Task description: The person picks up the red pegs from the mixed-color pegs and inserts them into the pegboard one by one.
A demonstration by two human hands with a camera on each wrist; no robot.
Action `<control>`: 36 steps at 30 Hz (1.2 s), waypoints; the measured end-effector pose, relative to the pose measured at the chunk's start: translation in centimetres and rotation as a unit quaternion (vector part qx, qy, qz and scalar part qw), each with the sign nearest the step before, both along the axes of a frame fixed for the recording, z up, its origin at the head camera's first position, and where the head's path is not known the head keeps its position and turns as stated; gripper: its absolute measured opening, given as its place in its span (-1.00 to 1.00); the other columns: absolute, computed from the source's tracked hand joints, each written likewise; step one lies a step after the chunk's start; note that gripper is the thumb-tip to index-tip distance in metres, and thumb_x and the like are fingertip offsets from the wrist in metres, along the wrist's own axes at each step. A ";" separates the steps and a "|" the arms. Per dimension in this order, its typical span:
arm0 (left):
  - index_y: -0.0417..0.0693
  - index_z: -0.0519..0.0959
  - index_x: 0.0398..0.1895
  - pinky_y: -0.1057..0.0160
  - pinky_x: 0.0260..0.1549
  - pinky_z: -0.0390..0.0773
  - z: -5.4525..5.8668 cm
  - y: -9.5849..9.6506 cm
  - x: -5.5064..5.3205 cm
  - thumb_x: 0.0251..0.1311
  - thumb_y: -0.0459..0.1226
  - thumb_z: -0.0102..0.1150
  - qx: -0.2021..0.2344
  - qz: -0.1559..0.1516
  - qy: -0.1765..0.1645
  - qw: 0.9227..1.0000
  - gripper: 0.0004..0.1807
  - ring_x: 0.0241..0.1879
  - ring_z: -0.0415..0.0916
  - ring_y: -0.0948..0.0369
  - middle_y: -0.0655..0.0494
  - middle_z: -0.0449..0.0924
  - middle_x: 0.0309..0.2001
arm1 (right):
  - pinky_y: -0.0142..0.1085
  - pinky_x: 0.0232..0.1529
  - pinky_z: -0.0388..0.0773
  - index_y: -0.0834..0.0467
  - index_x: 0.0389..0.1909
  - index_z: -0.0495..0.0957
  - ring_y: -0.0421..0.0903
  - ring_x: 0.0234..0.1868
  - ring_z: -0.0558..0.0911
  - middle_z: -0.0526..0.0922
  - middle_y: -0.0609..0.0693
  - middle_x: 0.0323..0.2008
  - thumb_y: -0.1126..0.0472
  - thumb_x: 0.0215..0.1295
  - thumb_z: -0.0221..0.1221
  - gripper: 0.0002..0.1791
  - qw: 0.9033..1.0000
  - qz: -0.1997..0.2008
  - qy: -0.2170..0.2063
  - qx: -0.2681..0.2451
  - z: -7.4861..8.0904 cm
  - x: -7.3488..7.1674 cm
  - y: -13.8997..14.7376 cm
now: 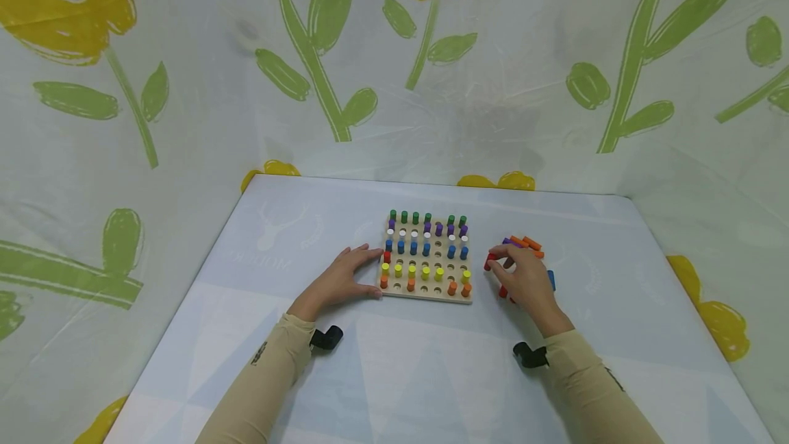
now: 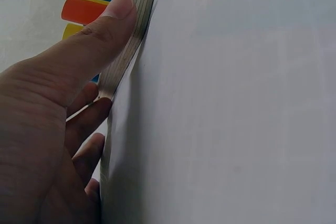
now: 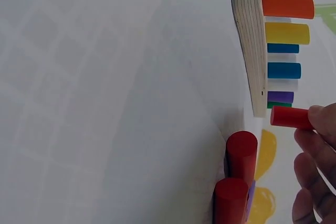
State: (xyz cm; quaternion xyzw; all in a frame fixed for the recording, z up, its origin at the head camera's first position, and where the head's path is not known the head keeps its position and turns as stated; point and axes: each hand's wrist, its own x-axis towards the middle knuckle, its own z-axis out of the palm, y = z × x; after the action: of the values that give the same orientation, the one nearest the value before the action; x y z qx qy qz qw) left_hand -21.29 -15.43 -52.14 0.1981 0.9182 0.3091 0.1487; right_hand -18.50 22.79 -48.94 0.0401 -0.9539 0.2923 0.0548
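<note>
A wooden peg board [image 1: 425,298] lies on the table, carrying rows of green, purple, white, blue, yellow and orange pegs, with one red peg [image 1: 387,257] at the left of its row. Some holes show bare. My left hand [image 1: 339,276] touches the board's left side; its thumb [image 2: 118,9] lies against the near edge by the corner, the fingers fairly straight. To the right of the board, my right hand [image 1: 524,283] pinches a red peg [image 3: 289,117] between thumb and fingertips, raised above the table and apart from the board.
Loose pegs lie right of the board, partly hidden under the right hand: orange pegs [image 1: 531,243], a blue peg [image 1: 551,279], purple ones [image 1: 513,242] and red pegs [image 3: 241,153]. A flower-patterned curtain [image 1: 493,101] stands behind the table [image 1: 394,362].
</note>
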 end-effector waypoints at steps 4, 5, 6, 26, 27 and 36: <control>0.12 0.25 0.57 0.02 0.59 -0.26 0.0 0.0 0.0 0.00 0.17 0.51 0.003 -0.006 0.004 1.000 0.07 0.60 -0.07 0.05 0.04 0.17 0.57 | -0.32 -0.39 0.58 0.15 0.03 0.64 0.01 -0.20 0.58 0.70 0.06 -0.14 0.14 0.37 0.32 -0.72 1.000 0.005 0.005 -0.001 0.2 0.0 -0.2; 0.12 0.25 0.57 0.02 0.59 -0.26 0.0 0.0 0.0 0.00 0.17 0.51 0.002 -0.006 0.003 1.000 0.07 0.60 -0.07 0.05 0.04 0.17 0.57 | -0.31 -0.39 0.58 0.14 0.03 0.64 0.01 -0.20 0.58 0.70 0.06 -0.14 0.14 0.37 0.32 -0.72 1.000 0.005 0.006 -0.002 0.2 0.0 -0.3; 0.13 0.24 0.58 0.03 0.59 -0.26 0.0 -0.1 0.0 0.00 0.17 0.51 0.001 -0.005 0.002 1.000 0.07 0.60 -0.08 0.06 0.05 0.17 0.57 | -0.31 -0.38 0.58 0.14 0.03 0.64 0.01 -0.20 0.58 0.70 0.06 -0.14 0.15 0.37 0.32 -0.73 1.000 0.006 0.006 -0.003 0.2 0.0 -0.3; 0.13 0.25 0.57 0.03 0.59 -0.27 -0.2 -0.2 -0.1 0.01 0.16 0.51 0.004 -0.009 0.005 1.000 0.06 0.60 -0.09 0.07 0.06 0.17 0.57 | -0.28 -0.30 0.56 0.13 0.01 0.66 -0.02 -0.20 0.57 0.71 0.04 -0.15 0.16 0.37 0.32 -0.74 1.000 0.014 0.012 -0.001 0.0 -0.2 -0.8; 0.12 0.25 0.57 0.03 0.59 -0.27 -0.2 -0.2 -0.1 0.01 0.16 0.51 0.004 -0.009 0.005 1.000 0.06 0.60 -0.08 0.07 0.06 0.17 0.57 | -0.29 -0.32 0.56 0.13 0.01 0.66 -0.02 -0.20 0.56 0.71 0.03 -0.16 0.15 0.36 0.33 -0.74 1.000 0.015 0.013 0.000 0.0 -0.2 -0.9; 0.15 0.24 0.58 0.04 0.59 -0.26 -0.1 -0.2 0.0 0.02 0.17 0.50 0.001 -0.003 0.000 1.000 0.06 0.60 -0.09 0.08 0.08 0.14 0.58 | -0.27 -0.29 0.56 0.14 0.04 0.65 0.00 -0.18 0.57 0.71 0.04 -0.14 0.14 0.37 0.32 -0.72 1.000 0.018 0.015 0.007 0.1 -0.2 -1.4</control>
State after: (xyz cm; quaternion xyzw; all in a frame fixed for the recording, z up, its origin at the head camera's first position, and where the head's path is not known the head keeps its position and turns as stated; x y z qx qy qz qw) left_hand -21.30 -15.64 -52.21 0.2009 0.9171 0.3100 0.1495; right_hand -18.72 21.44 -48.82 0.0618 -0.9543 0.2854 0.0640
